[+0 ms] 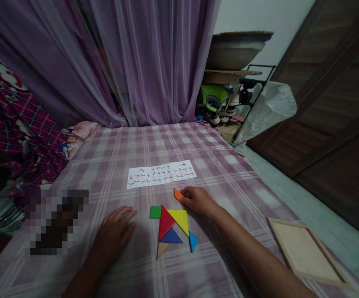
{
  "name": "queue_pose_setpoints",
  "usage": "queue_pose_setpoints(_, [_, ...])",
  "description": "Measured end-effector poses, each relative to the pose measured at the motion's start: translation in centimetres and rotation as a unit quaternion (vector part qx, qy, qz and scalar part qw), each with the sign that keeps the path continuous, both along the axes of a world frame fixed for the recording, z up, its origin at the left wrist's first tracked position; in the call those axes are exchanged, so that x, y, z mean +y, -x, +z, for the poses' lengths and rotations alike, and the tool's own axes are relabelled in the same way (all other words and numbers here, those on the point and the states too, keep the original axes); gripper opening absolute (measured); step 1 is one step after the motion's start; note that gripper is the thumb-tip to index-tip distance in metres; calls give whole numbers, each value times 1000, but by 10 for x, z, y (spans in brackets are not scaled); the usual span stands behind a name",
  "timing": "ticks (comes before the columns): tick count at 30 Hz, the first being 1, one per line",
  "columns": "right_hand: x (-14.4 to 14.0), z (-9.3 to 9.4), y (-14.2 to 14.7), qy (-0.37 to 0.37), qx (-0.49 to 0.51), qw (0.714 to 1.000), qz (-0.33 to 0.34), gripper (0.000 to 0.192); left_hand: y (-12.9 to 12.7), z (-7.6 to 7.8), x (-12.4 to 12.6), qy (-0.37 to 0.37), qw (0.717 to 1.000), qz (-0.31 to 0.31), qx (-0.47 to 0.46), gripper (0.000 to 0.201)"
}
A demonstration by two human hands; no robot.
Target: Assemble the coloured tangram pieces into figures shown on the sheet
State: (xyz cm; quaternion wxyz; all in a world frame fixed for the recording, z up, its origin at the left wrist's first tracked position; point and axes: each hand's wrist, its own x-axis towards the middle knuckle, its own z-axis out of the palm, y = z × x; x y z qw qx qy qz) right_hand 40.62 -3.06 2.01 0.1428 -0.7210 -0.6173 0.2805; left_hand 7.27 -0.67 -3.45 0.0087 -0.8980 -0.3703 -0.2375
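Between thumb and fingers my right hand (197,199) pinches an orange tangram parallelogram (178,195), just above the laid-out pieces. Those pieces touch or nearly touch: a green square (155,212), a red triangle (166,224), a yellow triangle (181,219), a dark blue triangle (172,236), a light blue triangle (193,241) and a wood-coloured triangle (162,249). My left hand (116,226) lies on the cloth to the left of them, holding nothing, its fingers loosely apart. Beyond the pieces lies a white instruction sheet (161,174) with small coloured figures.
A shallow wooden tray (309,250) rests at the right edge of the checked cloth (229,207). Purple curtains (161,62) hang at the far side. A rack with basins (238,54) and shoes stands back right, near a plastic bag (269,107). A blurred patch covers something at left.
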Motion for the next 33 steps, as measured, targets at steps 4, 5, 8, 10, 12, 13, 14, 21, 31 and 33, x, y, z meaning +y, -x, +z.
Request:
queue_pose_setpoints(4, [-1,-1,1,1,2,1000,-4,22,0,0,0,14,1000,4,0,32])
queue_pose_setpoints(5, [-1,-1,1,1,2,1000,-5,22,0,0,0,14,1000,5,1,32])
queue_pose_setpoints(8, [-3,-1,1,-1,4,1000,-6,20,0,0,0,7,1000,1,-1,33])
queue_pose_setpoints(10, [-4,-1,1,-1,7,1000,-6,20,0,0,1,8,1000,-1,1,32])
queue_pose_setpoints(12, [-5,-1,2,1,9,1000,-6,21,0,-1,1,12,1000,3,0,33])
queue_pose_setpoints(13, [-5,0,2,2,10,1000,-6,21,0,-1,1,14,1000,4,0,33])
queue_pose_setpoints(14, [-5,0,2,2,11,1000,-4,21,0,-1,1,14,1000,5,-1,34])
queue_pose_setpoints(21, [-9,2,2,-2,-3,1000,-1,21,-1,2,0,11,1000,1,0,33])
queue_pose_setpoints(31, [-12,4,2,-1,-11,1000,-1,21,-1,2,0,32,999,9,7,36])
queue_pose_setpoints(33, [-12,4,2,-1,-10,1000,0,22,-2,3,0,30,999,9,10,36])
